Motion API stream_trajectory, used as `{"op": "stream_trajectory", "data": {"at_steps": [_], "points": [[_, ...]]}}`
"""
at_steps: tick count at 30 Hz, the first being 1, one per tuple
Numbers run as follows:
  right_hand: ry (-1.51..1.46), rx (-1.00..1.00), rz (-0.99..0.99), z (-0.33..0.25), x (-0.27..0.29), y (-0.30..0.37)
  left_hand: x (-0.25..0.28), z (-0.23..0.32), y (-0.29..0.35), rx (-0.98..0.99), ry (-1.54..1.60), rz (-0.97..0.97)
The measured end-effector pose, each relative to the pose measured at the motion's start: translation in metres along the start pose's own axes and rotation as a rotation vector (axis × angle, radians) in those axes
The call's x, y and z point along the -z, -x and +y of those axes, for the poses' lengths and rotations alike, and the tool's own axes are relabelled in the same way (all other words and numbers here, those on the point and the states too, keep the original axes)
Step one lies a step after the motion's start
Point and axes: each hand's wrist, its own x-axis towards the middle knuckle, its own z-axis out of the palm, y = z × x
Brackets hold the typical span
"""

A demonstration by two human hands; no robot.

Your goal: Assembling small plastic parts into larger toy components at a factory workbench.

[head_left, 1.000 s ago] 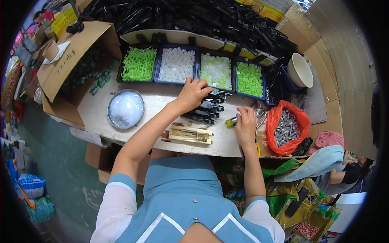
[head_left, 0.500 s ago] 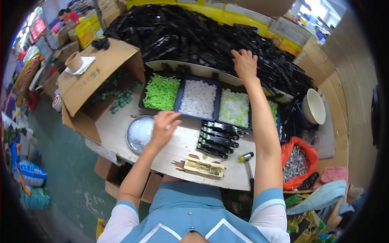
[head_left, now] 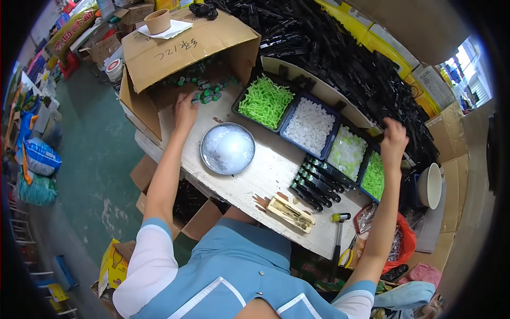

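My left hand (head_left: 186, 110) is at the mouth of a cardboard box, its fingertips beside a cluster of small green-and-black cylindrical parts (head_left: 208, 94). Its fingers look apart, with nothing visible in them. My right hand (head_left: 394, 139) is at the near edge of a heap of black plastic parts (head_left: 350, 69), fingers curled. Whatever it may hold does not stand out against the black heap. On the table between my arms lie a row of long black handle-like parts (head_left: 317, 183) with green bits at one end, a cream-coloured slotted block (head_left: 290, 213) and a metal bowl (head_left: 227, 149) with a glossy whitish mass.
Trays of green strips (head_left: 266, 101), white pieces (head_left: 309, 126), white-green pieces (head_left: 348, 153) and green pieces (head_left: 373, 177) line the table's back. The cardboard box (head_left: 186, 50) stands left. A hammer (head_left: 339, 234), red bag (head_left: 406, 242) and cream bowl (head_left: 429, 186) are right.
The view has swung left. My left hand has gone from beside the metal bowl to the small parts at the box. My right hand has drawn back to the heap's near edge, fingers more curled.
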Motion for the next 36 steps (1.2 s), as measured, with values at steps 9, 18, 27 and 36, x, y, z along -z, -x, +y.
{"op": "stream_trajectory", "data": {"at_steps": [9,18,27,36], "points": [[-0.436,0.061,-0.392,-0.129,0.050,0.193,-0.001,-0.012,0.011,-0.112,-0.050,-0.146],[-0.320,0.071,-0.500,-0.159,0.045,0.223,0.056,0.007,0.085,-0.228,0.021,-0.151],[-0.149,0.268,-0.497,-0.190,0.013,0.229,0.053,-0.005,0.095,-0.031,0.194,-0.096],[-0.222,0.260,-0.516,-0.192,0.008,0.227,0.058,-0.006,0.105,-0.322,-0.230,-0.029]]}}
